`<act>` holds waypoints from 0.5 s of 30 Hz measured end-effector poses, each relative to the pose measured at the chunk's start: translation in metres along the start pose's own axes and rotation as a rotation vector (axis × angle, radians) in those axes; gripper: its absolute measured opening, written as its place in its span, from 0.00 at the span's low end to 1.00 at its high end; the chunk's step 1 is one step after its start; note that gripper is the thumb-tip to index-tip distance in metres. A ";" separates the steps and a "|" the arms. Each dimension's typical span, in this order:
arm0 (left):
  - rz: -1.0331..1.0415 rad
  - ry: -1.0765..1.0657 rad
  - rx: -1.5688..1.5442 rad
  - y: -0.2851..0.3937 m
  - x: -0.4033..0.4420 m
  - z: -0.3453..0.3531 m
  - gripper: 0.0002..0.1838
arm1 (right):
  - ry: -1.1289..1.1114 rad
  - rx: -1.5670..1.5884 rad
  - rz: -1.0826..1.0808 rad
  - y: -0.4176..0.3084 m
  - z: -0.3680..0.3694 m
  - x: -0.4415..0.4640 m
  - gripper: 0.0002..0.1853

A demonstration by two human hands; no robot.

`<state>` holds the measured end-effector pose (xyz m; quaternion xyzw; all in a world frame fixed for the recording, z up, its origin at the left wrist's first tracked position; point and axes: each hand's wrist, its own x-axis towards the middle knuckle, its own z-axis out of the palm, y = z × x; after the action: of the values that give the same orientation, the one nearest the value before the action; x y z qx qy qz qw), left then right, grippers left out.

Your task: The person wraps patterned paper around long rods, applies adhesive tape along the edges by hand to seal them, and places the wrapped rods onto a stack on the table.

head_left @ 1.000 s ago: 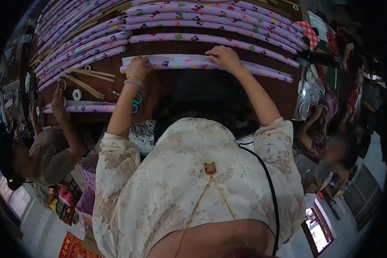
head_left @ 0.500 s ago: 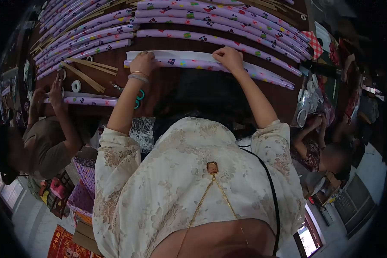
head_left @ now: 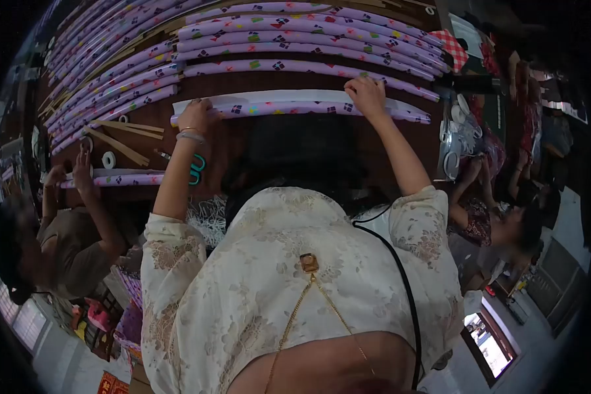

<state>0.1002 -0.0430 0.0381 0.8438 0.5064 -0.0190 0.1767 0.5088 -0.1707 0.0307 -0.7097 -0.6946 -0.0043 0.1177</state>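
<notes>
A long purple patterned roll (head_left: 276, 108) lies across the dark table in front of me, with a white edge of its sheet standing up along the far side. My left hand (head_left: 196, 115) is closed on the roll near its left end. Toward the right end, my right hand (head_left: 366, 96) pinches the white edge, its fingers bent together. Beyond both hands, a row of similar purple rolls (head_left: 295, 65) runs parallel to this one.
Wooden strips (head_left: 121, 141), a white tape roll (head_left: 109, 159) and teal-handled scissors (head_left: 196, 169) lie to the left. A person (head_left: 79, 243) handles another roll at the left. More people sit at the right, near a plastic bag of tape rolls (head_left: 454, 141).
My right hand has slid right along the white edge, away from my left hand. My left hand has stayed near the roll's left end. The whole view has shifted slightly.
</notes>
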 end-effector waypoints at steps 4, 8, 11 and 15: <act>0.059 -0.007 0.007 -0.001 0.002 -0.006 0.22 | 0.090 0.065 0.095 0.029 -0.012 -0.026 0.04; 0.018 -0.075 0.085 0.005 0.005 -0.012 0.22 | 0.132 0.474 0.189 -0.002 -0.011 -0.035 0.07; -0.001 -0.175 0.087 0.003 0.011 -0.014 0.21 | 0.169 0.302 -0.023 -0.016 -0.012 -0.041 0.07; -0.023 -0.262 0.158 -0.015 0.028 -0.002 0.22 | 0.021 0.296 0.133 0.013 -0.010 -0.050 0.09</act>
<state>0.1005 -0.0118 0.0301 0.8396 0.4856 -0.1706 0.1739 0.5216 -0.2216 0.0303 -0.7291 -0.6376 0.0985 0.2283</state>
